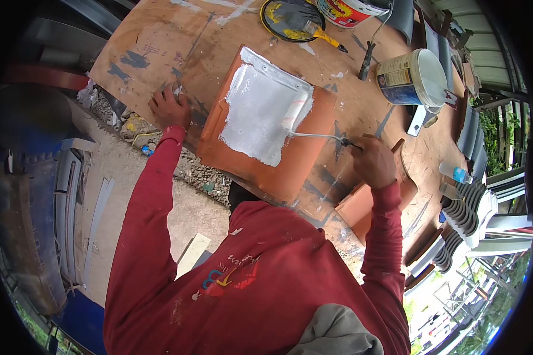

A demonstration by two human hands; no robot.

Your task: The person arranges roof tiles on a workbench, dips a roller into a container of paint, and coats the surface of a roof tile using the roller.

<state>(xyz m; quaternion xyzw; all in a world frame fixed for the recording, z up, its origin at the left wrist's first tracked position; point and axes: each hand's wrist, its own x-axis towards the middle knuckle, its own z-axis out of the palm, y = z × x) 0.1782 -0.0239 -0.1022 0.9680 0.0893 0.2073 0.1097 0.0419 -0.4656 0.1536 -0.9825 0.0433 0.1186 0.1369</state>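
My right hand [373, 160] is closed round the handle of a small paint roller [299, 110]. The roller rests on a terracotta roof tile [302, 163], over a ragged-edged patch of wet-looking white-grey paint [254, 109]. The tile lies near the front edge of a wooden board. Left of the tile, my left hand [172, 107] touches the board with bent fingers; whether anything small is between them is too unclear to tell.
A second tile [361, 207] lies under my right forearm. Behind are a round lid [290, 18] with a yellow-handled brush [328, 38], a paint bucket [346, 12], a dark-handled tool [367, 62] and a white bucket [411, 77]. A plastic bottle [455, 173] lies at right.
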